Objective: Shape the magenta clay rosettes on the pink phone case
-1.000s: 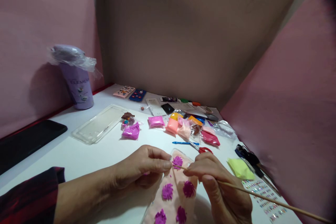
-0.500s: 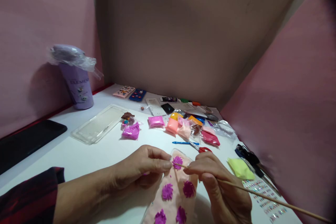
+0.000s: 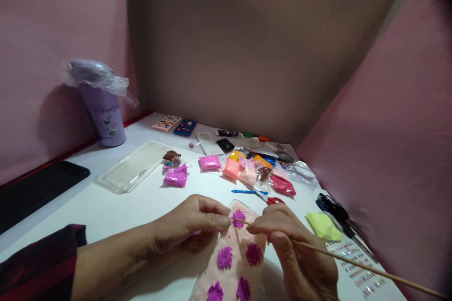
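A peach clay-covered slab (image 3: 237,263) with a clear rim lies low in the centre, bearing several purple textured clay flowers (image 3: 225,258). At its upper left edge, my left hand (image 3: 192,225) is closed, thumb against finger; what it pinches, if anything, is too small to name. My right hand (image 3: 296,249) is closed on a long thin wooden stick (image 3: 367,268), whose tip touches the top purple flower (image 3: 239,218). The stick's other end runs out to the lower right.
Clay packets (image 3: 210,163), red-handled scissors (image 3: 274,201) and a blue tool (image 3: 249,192) lie beyond the hands. Left are a clear case (image 3: 132,167), a black phone (image 3: 42,188) and a purple tumbler (image 3: 106,113). Right are a yellow packet (image 3: 324,226) and a gem sheet (image 3: 356,263).
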Available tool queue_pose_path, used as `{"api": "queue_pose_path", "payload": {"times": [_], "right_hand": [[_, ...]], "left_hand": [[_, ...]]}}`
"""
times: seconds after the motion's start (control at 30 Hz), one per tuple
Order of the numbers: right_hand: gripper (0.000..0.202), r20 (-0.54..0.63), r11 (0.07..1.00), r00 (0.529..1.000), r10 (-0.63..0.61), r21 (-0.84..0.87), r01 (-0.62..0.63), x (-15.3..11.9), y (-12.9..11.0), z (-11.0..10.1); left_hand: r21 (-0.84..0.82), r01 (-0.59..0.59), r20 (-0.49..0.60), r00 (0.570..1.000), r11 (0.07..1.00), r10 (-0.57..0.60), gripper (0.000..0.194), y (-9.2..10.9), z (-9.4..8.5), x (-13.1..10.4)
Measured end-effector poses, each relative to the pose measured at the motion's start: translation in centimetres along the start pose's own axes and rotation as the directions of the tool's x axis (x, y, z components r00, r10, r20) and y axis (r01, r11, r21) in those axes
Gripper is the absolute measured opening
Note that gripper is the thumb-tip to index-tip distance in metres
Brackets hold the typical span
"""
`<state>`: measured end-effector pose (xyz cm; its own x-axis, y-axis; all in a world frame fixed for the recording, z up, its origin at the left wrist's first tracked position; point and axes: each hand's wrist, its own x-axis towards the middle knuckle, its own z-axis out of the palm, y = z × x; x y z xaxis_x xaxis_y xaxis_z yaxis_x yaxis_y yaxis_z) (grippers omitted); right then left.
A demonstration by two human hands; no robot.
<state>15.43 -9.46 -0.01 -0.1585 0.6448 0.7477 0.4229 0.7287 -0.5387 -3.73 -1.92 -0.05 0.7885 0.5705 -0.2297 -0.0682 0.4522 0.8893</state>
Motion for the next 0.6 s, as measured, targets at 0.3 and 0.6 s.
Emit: {"api": "queue_pose_path", "payload": {"times": [0.3,0.6], "right_hand": [[0.022,-0.004,1.0,1.0,0.0,0.0,0.0,-0.14,0.19,-0.11],[0.022,0.001,0.999,0.999,-0.038,-0.023,0.038,0.07,0.12,-0.07]], "left_hand": [[0.003,0.01,-0.007,1.0,1.0,-0.01,0.015,0.0,0.05,-0.05],[0.0,0.021,-0.008,1.0,1.0,-0.021,0.017,-0.02,-0.08,0.17]]}}
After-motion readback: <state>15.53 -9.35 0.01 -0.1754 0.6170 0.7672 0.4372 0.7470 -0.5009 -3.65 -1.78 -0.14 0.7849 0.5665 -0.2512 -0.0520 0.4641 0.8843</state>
